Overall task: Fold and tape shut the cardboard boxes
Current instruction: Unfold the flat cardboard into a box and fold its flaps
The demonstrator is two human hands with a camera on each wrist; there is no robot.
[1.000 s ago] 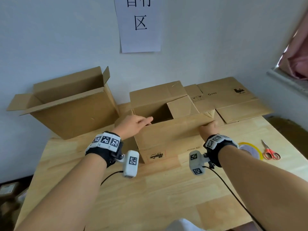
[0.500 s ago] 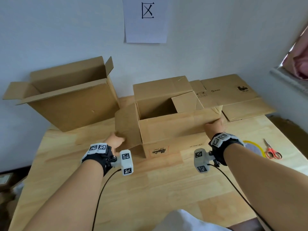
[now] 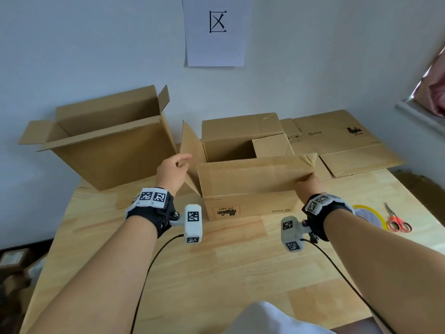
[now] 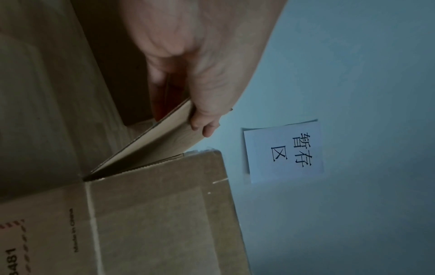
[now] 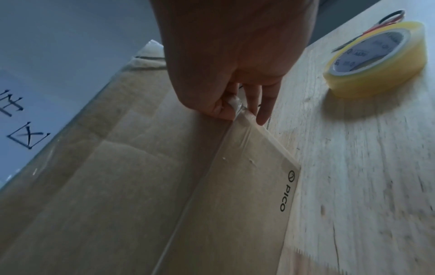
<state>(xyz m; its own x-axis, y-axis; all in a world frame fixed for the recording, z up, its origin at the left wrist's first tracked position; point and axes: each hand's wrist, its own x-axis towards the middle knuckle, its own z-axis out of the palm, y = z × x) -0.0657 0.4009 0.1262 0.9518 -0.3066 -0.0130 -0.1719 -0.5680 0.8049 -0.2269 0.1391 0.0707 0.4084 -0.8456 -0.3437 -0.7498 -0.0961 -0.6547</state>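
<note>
On the worktop, nearest the person, 2 forearms are reaching forward to the small open box, which is sitting mid-worktop with its long axis running left to right. The right hand is gripping the right end of the near long flap, thumb on 1 face and fingers seemingly behind it, though the wrist view is blurred there. The left hand is pinching the short left flap, which is standing up and splayed outward, just beside the box's left wall. The left flap probably needs swinging rightward and down into the opening before the long flap, so the left hand is the better placed. The tape roll and scissors are lying right of the right wrist. Farther back, a larger open box is standing to the left and flattened cartons to the right.
</note>
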